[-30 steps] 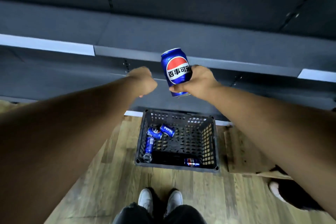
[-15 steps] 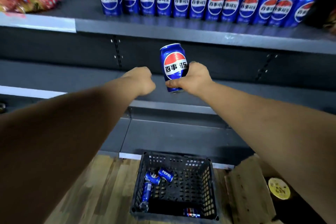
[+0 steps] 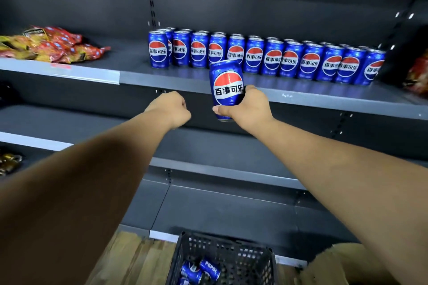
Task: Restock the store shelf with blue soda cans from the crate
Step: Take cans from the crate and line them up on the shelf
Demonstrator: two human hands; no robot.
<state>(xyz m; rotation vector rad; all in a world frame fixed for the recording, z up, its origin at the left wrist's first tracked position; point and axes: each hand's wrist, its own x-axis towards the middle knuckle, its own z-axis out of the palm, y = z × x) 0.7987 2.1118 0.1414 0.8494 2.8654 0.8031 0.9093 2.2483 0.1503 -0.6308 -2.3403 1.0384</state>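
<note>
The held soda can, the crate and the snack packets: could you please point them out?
held soda can point(image 3: 227, 87): head view, logo.
crate point(image 3: 231, 244): head view, far wall.
snack packets point(image 3: 53, 45): head view, red wrappers.

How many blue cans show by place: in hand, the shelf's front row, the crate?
Held can in right hand: 1
Front-row cans on shelf: 12
Cans in crate, crate partly out of frame: 3
Total: 16

In front of me stands dark grey metal shelving with a slotted upright on its black back panel; red and yellow snack packets lie at upper left; wood-plank floor runs below, dimly lit.
</note>
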